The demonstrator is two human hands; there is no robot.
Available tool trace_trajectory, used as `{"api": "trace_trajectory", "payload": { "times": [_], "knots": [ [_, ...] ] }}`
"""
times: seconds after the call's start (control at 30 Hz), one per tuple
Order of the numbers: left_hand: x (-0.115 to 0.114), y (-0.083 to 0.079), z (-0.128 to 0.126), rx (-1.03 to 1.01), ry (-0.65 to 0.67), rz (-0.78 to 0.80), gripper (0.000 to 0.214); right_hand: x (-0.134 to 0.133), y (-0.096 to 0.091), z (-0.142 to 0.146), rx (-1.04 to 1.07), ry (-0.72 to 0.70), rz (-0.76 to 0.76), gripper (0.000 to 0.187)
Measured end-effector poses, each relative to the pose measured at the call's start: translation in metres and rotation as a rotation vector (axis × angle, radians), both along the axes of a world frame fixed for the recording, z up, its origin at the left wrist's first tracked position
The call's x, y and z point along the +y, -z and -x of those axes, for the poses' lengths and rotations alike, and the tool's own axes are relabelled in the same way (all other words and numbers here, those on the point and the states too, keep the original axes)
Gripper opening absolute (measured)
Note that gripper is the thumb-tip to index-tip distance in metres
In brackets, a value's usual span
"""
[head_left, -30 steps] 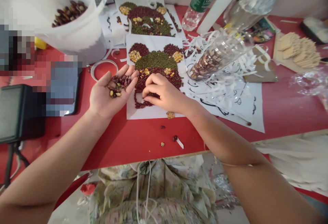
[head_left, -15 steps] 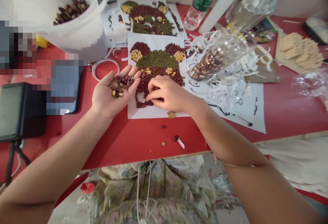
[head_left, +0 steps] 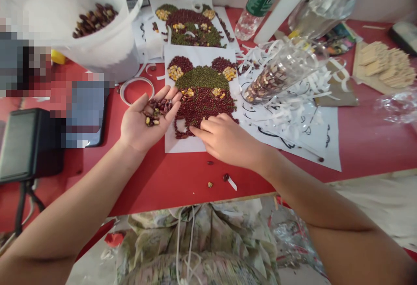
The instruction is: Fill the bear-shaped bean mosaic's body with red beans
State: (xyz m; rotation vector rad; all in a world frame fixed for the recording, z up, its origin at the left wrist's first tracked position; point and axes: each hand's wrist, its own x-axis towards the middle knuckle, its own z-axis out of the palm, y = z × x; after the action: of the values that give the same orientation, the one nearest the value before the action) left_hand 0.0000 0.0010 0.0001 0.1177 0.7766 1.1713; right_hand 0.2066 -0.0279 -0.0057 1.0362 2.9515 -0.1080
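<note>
My left hand (head_left: 135, 126) is palm up, cupping a small pile of mottled dark red beans (head_left: 159, 107) with a few yellow-green pieces among them. Its fingertips reach the left side of a white paper sheet (head_left: 177, 147). On that sheet lies an animal-face picture (head_left: 202, 77) made of red beans, green beans and yellow corn kernels. My right hand (head_left: 230, 141) rests over the lower part of the picture, its index finger stretched out and touching the red beans by a small bare patch at the lower left. Nothing shows between its fingers.
A white bucket (head_left: 107, 54) of beans, a phone (head_left: 86, 111) and a tape roll (head_left: 122, 91) are at left. Behind lies a second bean picture (head_left: 189, 22). A bottle (head_left: 260, 7), a tilted clear jar (head_left: 270, 76), paper strips (head_left: 293, 115) and wooden sticks (head_left: 387, 63) lie right.
My right hand has gone from a pinch over the lower picture to a stretched index finger pressing there, and sits slightly lower. My left hand keeps the beans. The view has shifted slightly.
</note>
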Motion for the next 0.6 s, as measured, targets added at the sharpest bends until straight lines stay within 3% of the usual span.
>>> {"api": "trace_trajectory", "payload": {
  "times": [0.23,0.47,0.6],
  "knots": [
    [0.002,0.000,0.000,-0.004,-0.008,0.007,0.044,-0.038,0.005,0.022,-0.104,0.173,-0.030,0.050],
    [0.001,-0.003,-0.002,0.003,-0.004,0.022,0.044,-0.036,-0.017,0.046,-0.296,0.238,0.100,0.051],
    [-0.001,-0.005,-0.005,0.023,-0.016,0.023,0.043,-0.033,-0.024,0.053,-0.341,0.196,0.066,0.050]
  ]
}}
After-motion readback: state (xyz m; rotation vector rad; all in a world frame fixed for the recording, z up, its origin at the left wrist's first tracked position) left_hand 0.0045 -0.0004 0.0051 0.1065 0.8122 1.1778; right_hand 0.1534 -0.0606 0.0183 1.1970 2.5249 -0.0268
